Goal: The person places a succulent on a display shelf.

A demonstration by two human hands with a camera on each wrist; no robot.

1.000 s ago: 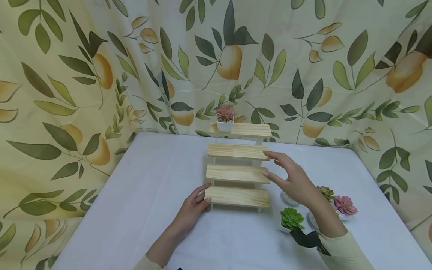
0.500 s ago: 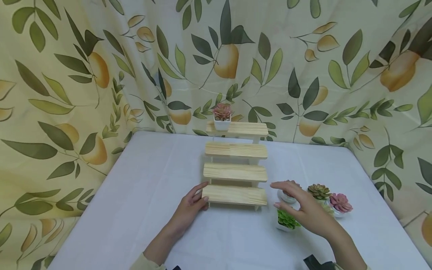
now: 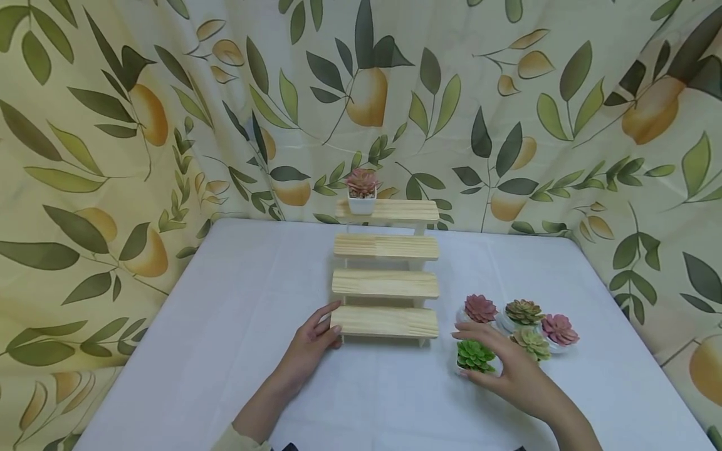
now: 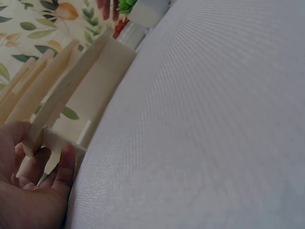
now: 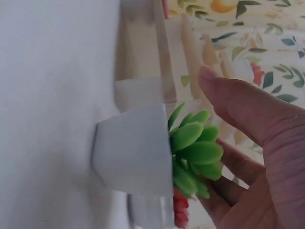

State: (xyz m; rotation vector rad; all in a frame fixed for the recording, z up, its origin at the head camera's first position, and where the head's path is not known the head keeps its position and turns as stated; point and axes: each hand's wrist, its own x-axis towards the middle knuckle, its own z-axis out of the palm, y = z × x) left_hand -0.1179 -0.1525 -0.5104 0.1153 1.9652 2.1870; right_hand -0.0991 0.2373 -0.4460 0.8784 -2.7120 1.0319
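Note:
A four-tier wooden display stand [image 3: 385,321] stands mid-table. My left hand [image 3: 307,347] holds the left end of its lowest board; in the left wrist view its thumb lies on the board and its fingers [image 4: 66,164] bend beneath. At the right, my right hand [image 3: 513,369] curves around a green succulent [image 3: 472,356] in a white pot [image 5: 136,150]. In the right wrist view a gap shows between thumb and leaves, and the pot rests upright on the cloth. A pink-red succulent [image 3: 363,183] in a white square pot sits at the left of the top board.
Beyond the right hand stand more potted succulents: a dark pink one [image 3: 480,308], a brownish-green one [image 3: 523,311], a pink one [image 3: 559,329] and a pale green one [image 3: 531,343]. White cloth [image 3: 242,282] covers the table, and a leaf-patterned curtain [image 3: 429,125] hangs behind.
My right hand has moved from beside the stand's middle boards down and right to the green succulent. My left hand stays at the lowest board. The head view has shifted slightly.

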